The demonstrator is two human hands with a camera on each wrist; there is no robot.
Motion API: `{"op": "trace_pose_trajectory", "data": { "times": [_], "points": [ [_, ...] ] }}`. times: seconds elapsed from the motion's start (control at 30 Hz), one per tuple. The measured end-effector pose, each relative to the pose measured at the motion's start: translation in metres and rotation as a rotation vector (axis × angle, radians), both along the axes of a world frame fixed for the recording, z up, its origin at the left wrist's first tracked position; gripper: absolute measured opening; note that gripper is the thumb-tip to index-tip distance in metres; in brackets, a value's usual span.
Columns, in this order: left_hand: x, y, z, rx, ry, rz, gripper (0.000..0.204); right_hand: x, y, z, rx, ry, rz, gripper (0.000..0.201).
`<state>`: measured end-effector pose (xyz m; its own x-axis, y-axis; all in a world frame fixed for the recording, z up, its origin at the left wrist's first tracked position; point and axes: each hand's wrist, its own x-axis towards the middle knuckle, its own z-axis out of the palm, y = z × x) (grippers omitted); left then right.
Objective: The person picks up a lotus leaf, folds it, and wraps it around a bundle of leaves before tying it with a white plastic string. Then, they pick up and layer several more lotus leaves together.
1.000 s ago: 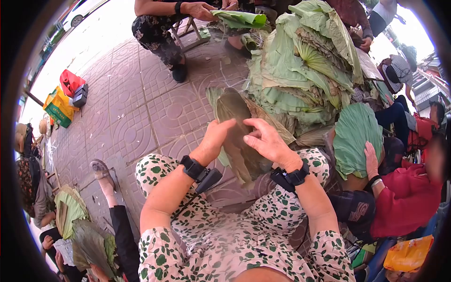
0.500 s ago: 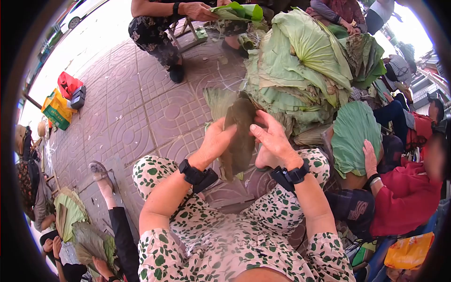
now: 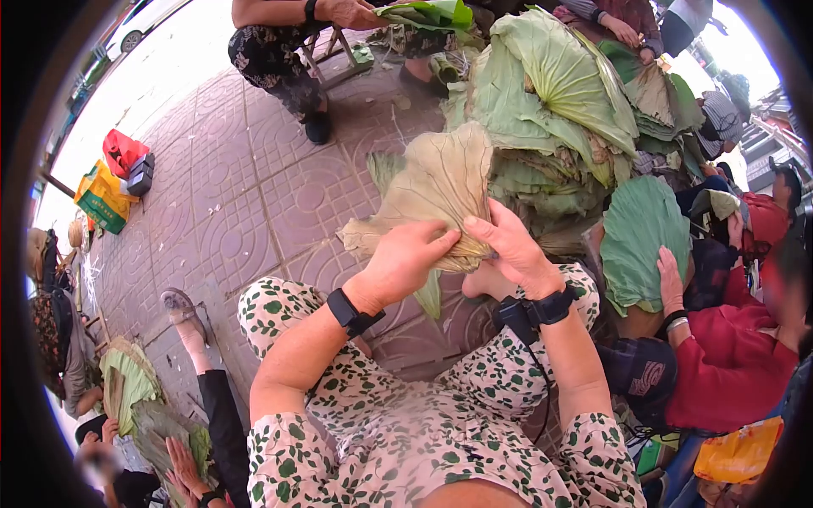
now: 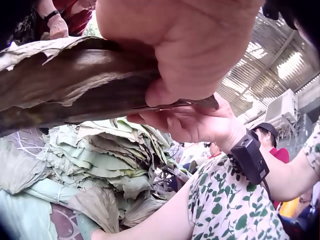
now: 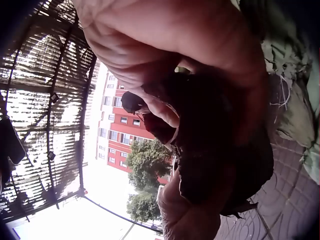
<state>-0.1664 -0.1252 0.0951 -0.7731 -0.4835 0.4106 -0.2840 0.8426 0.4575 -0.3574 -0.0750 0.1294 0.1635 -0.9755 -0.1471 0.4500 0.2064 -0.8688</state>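
Observation:
A dry, tan-brown lotus leaf [image 3: 436,178] fans out in front of my knees, its dark veins converging at the near end. My left hand [image 3: 406,258] pinches that gathered end from the left. On the other side, my right hand [image 3: 518,250] holds the same end, thumb on top. In the left wrist view the leaf [image 4: 65,90] looks folded and layered, with the fingers of both hands close together at its narrow tip. The leaf is a dark shape in the right wrist view, hiding part of the fingers. Under it, a green leaf [image 3: 430,296] shows on the pavement.
A tall pile of large lotus leaves [image 3: 542,110] stands ahead to the right. At my right, a person in red rests a hand on a green leaf [image 3: 645,241]. Someone sits opposite, holding a folded leaf [image 3: 428,14]. Bags [image 3: 106,199] stand on the paving at left.
The held leaf has turned from a dark, narrow upright shape to a spread tan fan. Both hands have come lower and closer together at its near end.

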Motion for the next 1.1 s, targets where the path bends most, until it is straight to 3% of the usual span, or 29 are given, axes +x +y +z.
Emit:
{"op": "trace_pose_trajectory", "data": {
  "times": [0.13, 0.2, 0.27, 0.4, 0.47, 0.53, 0.6, 0.67, 0.73, 0.87, 0.9, 0.97, 1.1],
  "points": [
    [0.001, 0.001, -0.017, 0.165, -0.021, -0.035, 0.057, -0.002, -0.006, -0.019, 0.073, 0.200, -0.097, 0.048],
    [0.001, -0.001, -0.011, 0.083, 0.131, 0.096, 0.056, -0.011, -0.014, -0.017, 0.016, 0.237, -0.222, 0.047],
    [0.008, -0.005, -0.012, 0.084, 0.135, 0.147, 0.054, -0.021, -0.020, -0.013, -0.119, 0.216, -0.426, 0.043],
    [0.020, -0.015, -0.040, 0.150, 0.268, 0.368, 0.047, -0.029, -0.016, 0.013, -0.256, 0.085, -0.560, 0.040],
    [0.021, -0.016, -0.080, 0.665, 0.096, 0.476, 0.042, -0.030, -0.015, 0.019, -0.259, 0.036, -0.531, 0.038],
    [0.019, -0.015, -0.122, 0.761, -0.285, 0.420, 0.039, -0.027, -0.017, 0.021, -0.235, 0.028, -0.504, 0.036],
    [0.014, -0.009, -0.178, 0.857, -0.465, 0.356, 0.040, -0.024, -0.020, 0.022, -0.249, -0.043, -0.454, 0.035],
    [-0.003, -0.001, -0.203, 1.249, -0.533, 0.430, 0.041, -0.023, -0.018, 0.024, -0.255, -0.082, -0.420, 0.034],
    [-0.018, 0.008, -0.256, 1.256, -0.597, 0.518, 0.048, -0.025, -0.009, 0.027, -0.187, -0.096, -0.462, 0.035],
    [-0.044, 0.036, -0.267, 1.182, -0.547, 0.616, 0.053, -0.024, 0.016, 0.039, -0.179, -0.032, -0.522, 0.037],
    [-0.051, 0.040, -0.269, 1.148, -0.566, 0.696, 0.048, -0.034, 0.012, 0.039, 0.006, -0.063, -0.494, 0.041],
    [-0.063, 0.042, -0.267, 1.088, -0.564, 0.850, 0.040, -0.032, 0.011, 0.039, 0.003, -0.096, -0.516, 0.038],
    [-0.054, 0.044, -0.358, 0.858, -0.472, 0.736, 0.039, -0.028, 0.008, 0.044, -0.011, -0.091, -0.509, 0.041]
  ]
}}
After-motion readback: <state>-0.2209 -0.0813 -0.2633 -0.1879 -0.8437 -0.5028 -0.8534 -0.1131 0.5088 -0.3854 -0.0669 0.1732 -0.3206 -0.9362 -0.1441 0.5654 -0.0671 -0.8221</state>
